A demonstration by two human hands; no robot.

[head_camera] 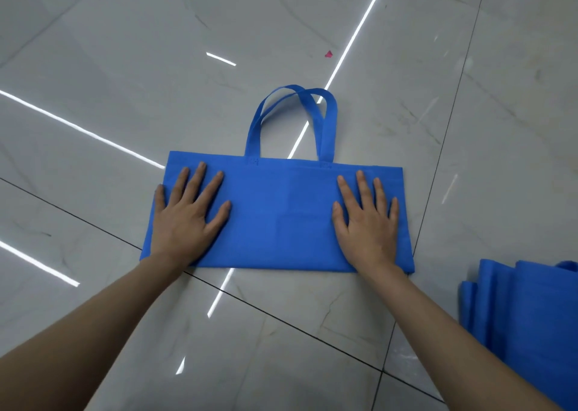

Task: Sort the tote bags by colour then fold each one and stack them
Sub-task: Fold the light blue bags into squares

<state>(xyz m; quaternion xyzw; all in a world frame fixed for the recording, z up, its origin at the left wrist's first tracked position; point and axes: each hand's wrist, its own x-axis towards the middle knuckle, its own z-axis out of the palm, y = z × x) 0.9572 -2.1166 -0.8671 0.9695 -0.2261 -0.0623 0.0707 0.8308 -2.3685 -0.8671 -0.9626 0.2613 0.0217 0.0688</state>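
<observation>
A blue tote bag [281,213] lies flat on the tiled floor, folded in half into a wide strip, its two handles [294,120] pointing away from me. My left hand [187,216] presses flat on the bag's left end with fingers spread. My right hand [366,220] presses flat on the right end, fingers straight. At the lower right edge of the view lies a pile of blue tote bags [525,317], partly cut off by the frame.
The glossy grey tiled floor [156,66] shows dark grout lines and bright light reflections. A small pink scrap [328,54] lies on the floor beyond the bag's handles.
</observation>
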